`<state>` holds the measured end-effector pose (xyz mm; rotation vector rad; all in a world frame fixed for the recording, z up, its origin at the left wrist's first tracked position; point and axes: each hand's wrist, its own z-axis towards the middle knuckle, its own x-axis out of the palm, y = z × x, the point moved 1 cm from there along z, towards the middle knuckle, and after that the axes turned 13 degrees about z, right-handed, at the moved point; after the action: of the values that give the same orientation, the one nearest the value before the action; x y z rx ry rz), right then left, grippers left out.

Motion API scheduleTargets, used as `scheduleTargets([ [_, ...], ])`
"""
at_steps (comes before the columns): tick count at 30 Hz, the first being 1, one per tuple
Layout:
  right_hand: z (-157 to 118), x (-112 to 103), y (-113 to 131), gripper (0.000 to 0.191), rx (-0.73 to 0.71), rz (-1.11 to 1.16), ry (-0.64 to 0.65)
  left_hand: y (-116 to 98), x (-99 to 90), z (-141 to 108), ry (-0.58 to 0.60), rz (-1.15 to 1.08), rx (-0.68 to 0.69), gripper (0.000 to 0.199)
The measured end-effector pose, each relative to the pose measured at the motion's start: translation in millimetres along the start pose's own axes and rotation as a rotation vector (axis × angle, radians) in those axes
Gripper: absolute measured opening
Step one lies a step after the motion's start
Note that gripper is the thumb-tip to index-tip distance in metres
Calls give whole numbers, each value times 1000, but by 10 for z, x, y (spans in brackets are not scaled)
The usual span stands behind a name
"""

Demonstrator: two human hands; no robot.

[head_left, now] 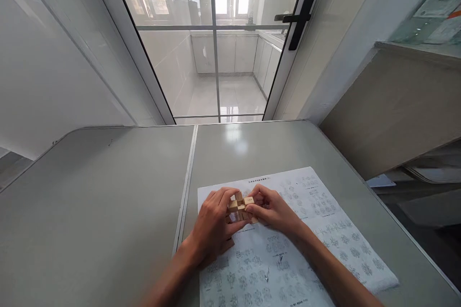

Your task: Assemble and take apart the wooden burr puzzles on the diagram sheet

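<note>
A small wooden burr puzzle [240, 211] of interlocking pale blocks is held between my two hands, over a printed sheet. My left hand [216, 218] is closed round its left side, the fingers over the top and the thumb along the near side. With thumb and fingertips, my right hand [272, 208] pinches a block at the puzzle's upper right. Parts of the puzzle are hidden behind my fingers. Beneath lies the large white instruction sheet [298, 244], covered in small line diagrams and text.
The grey table [108, 201] has a pale seam strip [187, 177] running front to back. Beyond its far edge stands a glass door [216, 57] with a black handle [301, 21]. At the right, a shelf unit [396, 100] rises beside the table, with a clear plastic package [432, 21] on top.
</note>
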<state>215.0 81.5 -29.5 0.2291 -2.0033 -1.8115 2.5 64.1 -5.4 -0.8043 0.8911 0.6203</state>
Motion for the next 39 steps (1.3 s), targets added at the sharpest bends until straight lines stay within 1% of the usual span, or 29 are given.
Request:
scheduleTargets([
  [6, -13, 28, 29, 40, -10, -62, -32, -24, -12, 1, -31, 3, 18, 56],
  [11, -5, 34, 32, 43, -17, -43, -68, -30, -18, -20, -89, 19, 37, 59],
  [14, 2, 37, 24, 44, -16, -23, -62, -49, -21, -23, -125, 17, 63, 59],
  [18, 2, 35, 6, 45, -14, 7, -53, -81, -39, -13, -178, 12, 97, 52],
  [25, -13, 47, 2, 45, 27, 52, -21, -116, -96, 6, -231, 11, 166, 43],
  [29, -21, 50, 1, 44, 51, 101, -3, -114, -101, -4, -231, 11, 186, 46],
  [35, -26, 38, 13, 39, 46, 166, 53, -122, -105, -27, -216, 19, 184, 47],
  [39, -26, 47, 35, 40, 47, 184, 85, -135, -112, -27, -200, 27, 175, 48],
])
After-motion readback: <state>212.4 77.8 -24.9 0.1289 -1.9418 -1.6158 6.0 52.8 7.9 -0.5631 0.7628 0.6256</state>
